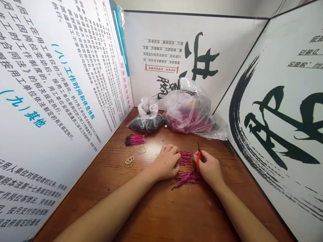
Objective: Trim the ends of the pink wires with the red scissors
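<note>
My left hand rests at the left end of a row of pink wire pieces, its fingers curled; what lies under the fingertips is hidden. In my right hand is a red-handled tool with a thin dark tip pointing away from me. The thumb and fingertips of that hand are at the right end of the row. Just below, a looser pile of pink pieces, some with black ends, lies crosswise between my hands.
A bundle of pink pieces with black ends and rubber bands lie left. Behind are a small bag of black pieces and a larger clear bag of pink ones. Printed panels surround the wooden table.
</note>
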A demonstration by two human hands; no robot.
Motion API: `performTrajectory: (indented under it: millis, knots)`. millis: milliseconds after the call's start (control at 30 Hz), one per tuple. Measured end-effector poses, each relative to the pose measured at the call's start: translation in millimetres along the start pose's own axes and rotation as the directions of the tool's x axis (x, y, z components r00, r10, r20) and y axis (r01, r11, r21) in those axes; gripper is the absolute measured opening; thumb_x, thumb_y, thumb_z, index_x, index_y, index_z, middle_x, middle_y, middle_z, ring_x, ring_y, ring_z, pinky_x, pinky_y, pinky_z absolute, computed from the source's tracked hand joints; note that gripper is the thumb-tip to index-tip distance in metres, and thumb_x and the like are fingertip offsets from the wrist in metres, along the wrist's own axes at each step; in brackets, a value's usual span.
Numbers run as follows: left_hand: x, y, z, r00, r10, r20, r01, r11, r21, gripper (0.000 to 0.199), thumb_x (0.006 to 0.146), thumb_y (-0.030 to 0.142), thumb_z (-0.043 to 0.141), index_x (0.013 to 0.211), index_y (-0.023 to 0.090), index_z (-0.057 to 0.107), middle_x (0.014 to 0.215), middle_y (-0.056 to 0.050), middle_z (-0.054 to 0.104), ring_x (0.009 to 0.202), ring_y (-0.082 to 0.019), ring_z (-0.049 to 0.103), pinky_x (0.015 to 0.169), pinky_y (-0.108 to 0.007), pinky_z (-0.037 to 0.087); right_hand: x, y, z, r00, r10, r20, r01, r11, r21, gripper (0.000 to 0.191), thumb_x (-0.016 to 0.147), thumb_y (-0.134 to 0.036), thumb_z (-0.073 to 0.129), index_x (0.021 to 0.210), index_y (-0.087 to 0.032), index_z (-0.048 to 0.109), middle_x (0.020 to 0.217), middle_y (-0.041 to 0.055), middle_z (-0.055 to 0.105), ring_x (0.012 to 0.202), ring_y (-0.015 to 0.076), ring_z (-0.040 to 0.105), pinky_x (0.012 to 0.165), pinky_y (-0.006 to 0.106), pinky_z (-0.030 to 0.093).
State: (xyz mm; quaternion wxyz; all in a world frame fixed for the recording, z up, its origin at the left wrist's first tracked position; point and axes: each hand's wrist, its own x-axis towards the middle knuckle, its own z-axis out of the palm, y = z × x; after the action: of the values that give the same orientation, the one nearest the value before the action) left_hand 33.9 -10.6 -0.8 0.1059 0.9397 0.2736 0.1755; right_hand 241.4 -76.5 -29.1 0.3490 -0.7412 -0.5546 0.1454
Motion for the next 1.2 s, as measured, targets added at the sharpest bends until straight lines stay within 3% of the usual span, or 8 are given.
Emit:
performTrajectory:
  millis: [333,500,567,967,1200]
  knots:
    - [1.6,6.0,2.2,0.999,-0.006,-0.054,0.008,0.999,0.038,0.010,0.091,0.023,0.052,0.092,0.018,0.060,0.105,-0.009,0.061,0.104,-0.026,0.049,0.093,-0.041,0.039,-0.3,0.2,2.4,0.999,-0.030,0.039,0.026,0.996,0.089,0.026,0.095,-0.039,0.060,0.102,-0.015,0.065,0.093,0.0014,0.067,0.078,0.0131,0.065,0.071,0.031,0.055]
    - [-2.5,20.5,0.4,0.983,0.183,0.008,-0.183,0.983,0.010,0.012,0.091,0.032,0.055,0.092,0.020,0.060,0.103,-0.005,0.060,0.102,-0.023,0.050,0.093,-0.037,0.040,1.1,2.6,1.8,0.999,-0.029,0.041,0.024,0.994,0.111,0.026,0.095,-0.040,0.060,0.100,-0.014,0.065,0.092,0.0011,0.067,0.078,0.0134,0.065,0.071,0.032,0.055]
    - [-4.4,26.2,2.1,0.979,0.201,0.036,-0.203,0.979,0.035,0.017,0.091,0.037,0.056,0.091,0.020,0.059,0.102,-0.006,0.059,0.101,-0.024,0.050,0.093,-0.039,0.041,1.3,3.6,1.5,0.998,-0.034,0.045,0.028,0.992,0.119,0.026,0.095,-0.040,0.061,0.100,-0.014,0.065,0.093,0.0012,0.067,0.078,0.0135,0.065,0.071,0.032,0.055]
    - [-4.5,28.4,9.1,0.994,0.091,0.055,-0.093,0.994,0.049,0.014,0.088,0.029,0.052,0.083,0.018,0.059,0.097,-0.008,0.062,0.097,-0.025,0.050,0.089,-0.042,0.040,0.0,5.8,2.1,0.994,-0.056,0.096,0.038,0.983,0.179,0.027,0.095,-0.040,0.060,0.101,-0.014,0.065,0.092,0.0012,0.067,0.077,0.0133,0.064,0.070,0.031,0.055]
    - [-2.4,27.6,9.6,0.997,-0.036,-0.063,0.016,0.954,-0.299,0.005,0.077,0.019,0.055,0.074,0.019,0.051,0.085,-0.005,0.059,0.090,-0.023,0.049,0.084,-0.039,0.038,1.8,8.6,2.3,0.993,-0.063,0.098,0.045,0.982,0.182,0.027,0.095,-0.040,0.060,0.101,-0.014,0.065,0.093,0.0012,0.066,0.078,0.0134,0.064,0.070,0.031,0.055]
